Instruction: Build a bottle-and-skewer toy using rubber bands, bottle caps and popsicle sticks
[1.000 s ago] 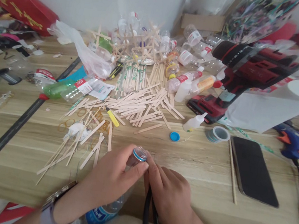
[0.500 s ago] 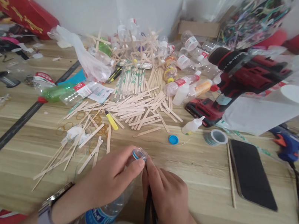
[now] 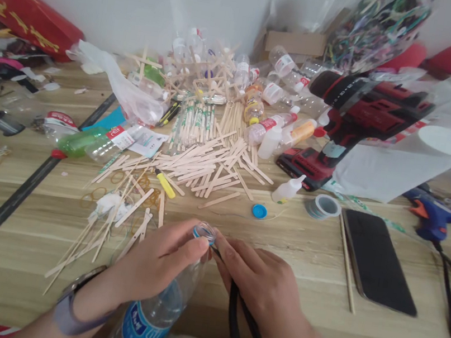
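My left hand (image 3: pixel 161 261) is wrapped round the neck of a clear plastic bottle (image 3: pixel 178 297) with a blue label. The bottle leans, its uncapped mouth up and a blue ring round the neck. My right hand (image 3: pixel 259 281) grips a black two-handled tool (image 3: pixel 234 328). Its narrow dark tip is at the bottle's neck, and its handles spread below my palm. Fingers cover the joint, so I cannot tell whether it is scissors or pliers. A blue bottle cap (image 3: pixel 259 211) lies on the table beyond my hands.
Wooden craft sticks (image 3: pixel 204 166) are heaped ahead, with a yellow-handled cutter (image 3: pixel 166 184) beside them. A red cordless drill (image 3: pixel 342 124) stands at the right, near a tape roll (image 3: pixel 324 207), a phone (image 3: pixel 379 260) and a blue glue gun (image 3: pixel 430 214). Plastic bottles crowd the back.
The bottle and my left hand have shifted slightly left, showing more of the label. My right hand has turned, and the tool's handles have swung right and spread farther apart.
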The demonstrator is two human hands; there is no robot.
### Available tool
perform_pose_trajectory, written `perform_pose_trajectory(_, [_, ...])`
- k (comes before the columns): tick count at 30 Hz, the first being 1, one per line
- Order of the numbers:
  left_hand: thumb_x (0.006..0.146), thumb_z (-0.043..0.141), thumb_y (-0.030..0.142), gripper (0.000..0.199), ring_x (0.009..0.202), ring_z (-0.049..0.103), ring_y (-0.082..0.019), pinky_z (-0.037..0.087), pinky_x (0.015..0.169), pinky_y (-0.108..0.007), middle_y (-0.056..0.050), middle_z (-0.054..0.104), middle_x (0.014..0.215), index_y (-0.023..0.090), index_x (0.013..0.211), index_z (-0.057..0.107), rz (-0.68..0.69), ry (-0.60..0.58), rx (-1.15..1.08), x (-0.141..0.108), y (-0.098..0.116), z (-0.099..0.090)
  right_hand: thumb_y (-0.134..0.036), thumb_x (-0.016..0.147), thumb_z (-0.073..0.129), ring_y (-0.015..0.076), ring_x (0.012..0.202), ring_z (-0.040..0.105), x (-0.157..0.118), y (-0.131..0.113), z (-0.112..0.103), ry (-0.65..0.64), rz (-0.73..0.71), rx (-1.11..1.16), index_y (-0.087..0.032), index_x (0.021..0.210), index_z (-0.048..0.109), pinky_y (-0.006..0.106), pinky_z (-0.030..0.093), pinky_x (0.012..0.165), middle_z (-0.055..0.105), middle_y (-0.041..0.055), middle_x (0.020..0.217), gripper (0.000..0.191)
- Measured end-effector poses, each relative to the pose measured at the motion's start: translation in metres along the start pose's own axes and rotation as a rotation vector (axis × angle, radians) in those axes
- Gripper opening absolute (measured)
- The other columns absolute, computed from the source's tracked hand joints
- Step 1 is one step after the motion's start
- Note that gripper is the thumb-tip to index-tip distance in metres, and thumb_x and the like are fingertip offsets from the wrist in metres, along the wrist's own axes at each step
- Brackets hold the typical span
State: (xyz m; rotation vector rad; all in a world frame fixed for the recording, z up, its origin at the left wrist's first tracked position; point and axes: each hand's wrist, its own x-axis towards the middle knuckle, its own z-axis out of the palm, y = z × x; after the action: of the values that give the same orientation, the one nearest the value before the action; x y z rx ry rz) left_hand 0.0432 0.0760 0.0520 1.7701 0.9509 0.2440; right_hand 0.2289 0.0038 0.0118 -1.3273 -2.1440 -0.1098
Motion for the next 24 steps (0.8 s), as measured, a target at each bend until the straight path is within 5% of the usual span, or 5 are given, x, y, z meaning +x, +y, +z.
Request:
perform_pose_trajectory(5, [0.098, 0.037, 0.047, 0.035, 0.079, 0.059, -0.017, 0.043, 0.071, -0.03, 0.0, 0.063, 0.084, 0.021, 0.092, 0.058, -0.024, -0.073, -0.002, 0.003, 0.001, -0.001, -0.011, 0.098, 0.037, 0.015, 0.056, 0.062, 0.006, 0.008, -0.018, -0.179, -0.084, 0.012, -0.005, 0.124, 0.057, 0.031, 0.04, 0.048, 0.071, 0.0021, 0.075, 0.033])
perform_pose_trajectory(13, [0.097, 0.034, 0.046, 0.036, 0.08, 0.058, -0.018, 0.043, 0.074, -0.031, -0.001, 0.062, 0.084, 0.02, 0.087, 0.057, -0.038, -0.113, 0.07, 0.006, 0.004, -0.001, -0.012, 0.086, 0.057, 0.0135, 0.056, 0.063, 0.014, 0.016, -0.036, -0.39, -0.131, -0.026, -0.013, 0.121, 0.058, 0.031, 0.03, 0.043, 0.072, 0.0018, 0.084, 0.035])
perform_pose_trajectory(18, [0.097, 0.036, 0.048, 0.035, 0.082, 0.06, -0.019, 0.044, 0.074, -0.031, -0.001, 0.064, 0.084, 0.021, 0.089, 0.056, -0.054, -0.071, 0.08, 0.006, 0.004, -0.001, -0.018, 0.082, 0.067, 0.0127, 0.049, 0.06, 0.017, 0.015, -0.038, -0.353, -0.077, -0.139, -0.018, 0.118, 0.061, 0.03, 0.023, 0.038, 0.067, -0.0015, 0.077, 0.037])
perform_pose_trajectory(24, [0.098, 0.037, 0.048, 0.035, 0.079, 0.062, -0.019, 0.046, 0.073, -0.03, 0.0, 0.067, 0.084, 0.022, 0.093, 0.06, -0.045, -0.02, 0.101, 0.008, 0.007, 0.0, -0.01, 0.079, 0.057, 0.0132, 0.049, 0.062, 0.013, 0.012, -0.03, -0.306, -0.089, -0.105, -0.008, 0.126, 0.059, 0.031, 0.032, 0.039, 0.069, -0.0009, 0.073, 0.046])
